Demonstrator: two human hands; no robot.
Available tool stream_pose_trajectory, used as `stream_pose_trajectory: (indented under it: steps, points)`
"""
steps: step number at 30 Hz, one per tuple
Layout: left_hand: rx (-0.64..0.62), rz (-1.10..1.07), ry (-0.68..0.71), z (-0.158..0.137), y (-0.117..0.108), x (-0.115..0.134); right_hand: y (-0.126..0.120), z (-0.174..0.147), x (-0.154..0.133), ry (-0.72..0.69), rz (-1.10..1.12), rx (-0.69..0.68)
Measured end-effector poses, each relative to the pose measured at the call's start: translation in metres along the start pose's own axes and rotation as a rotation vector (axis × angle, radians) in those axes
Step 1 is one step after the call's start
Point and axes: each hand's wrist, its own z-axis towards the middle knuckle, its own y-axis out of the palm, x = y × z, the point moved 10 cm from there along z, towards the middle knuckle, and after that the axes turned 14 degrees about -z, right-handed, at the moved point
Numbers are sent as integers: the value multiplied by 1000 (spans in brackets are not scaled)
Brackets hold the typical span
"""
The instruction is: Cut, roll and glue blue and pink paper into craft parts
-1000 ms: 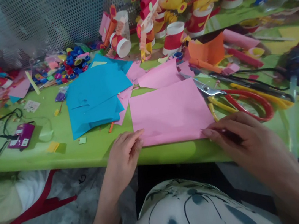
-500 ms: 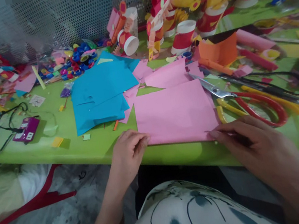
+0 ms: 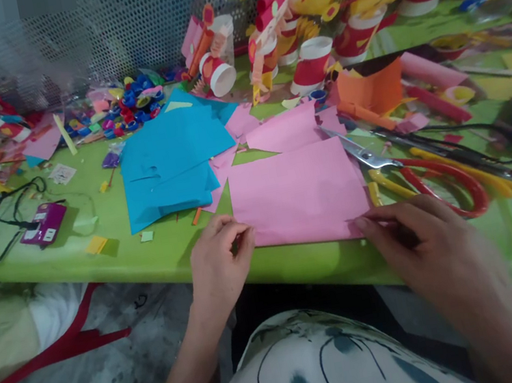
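A sheet of pink paper [image 3: 295, 191] lies at the front edge of the green table, its near edge curled or folded over. My left hand [image 3: 222, 253] pinches the near left corner between thumb and forefinger. At the near right corner my right hand [image 3: 417, 236] pinches the same sheet, its other fingers curled. Scissors with red handles [image 3: 477, 192] lie just beyond my right hand, the blades pointing toward the pink sheet. Left of the sheet rest blue paper pieces [image 3: 169, 147], overlapping one another.
A purple power adapter [image 3: 44, 223] with black cable sits at left. Red-and-white paper cups [image 3: 312, 62] with paper decorations stand at the back. Colourful bottle-cap-like pieces [image 3: 134, 101] are heaped near the mesh screen [image 3: 109, 32]. An orange paper piece [image 3: 370, 92] lies at right. Another person's clothing shows lower left.
Both hands remain at the sheet's near corners with only slight finger shifts. The near edge looks a little more turned over. The whole view has drifted slightly.
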Motion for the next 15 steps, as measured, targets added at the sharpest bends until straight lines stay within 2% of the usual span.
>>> stream_pose_trajectory:
  steps: [5, 10, 13, 15]
  points:
    - [-9, -89, 20, 0, 4, -3, -9, -5, -14, -87, -145, 153]
    - [-5, -140, 35, -2, 7, -4, -23, -15, -46, -383, -260, 369]
    - [0, -131, 37, -2, 7, -3, -20, -18, -65, -553, -120, 320]
    - [1, -122, 36, -2, 8, -3, -16, -20, -76, -614, -61, 261]
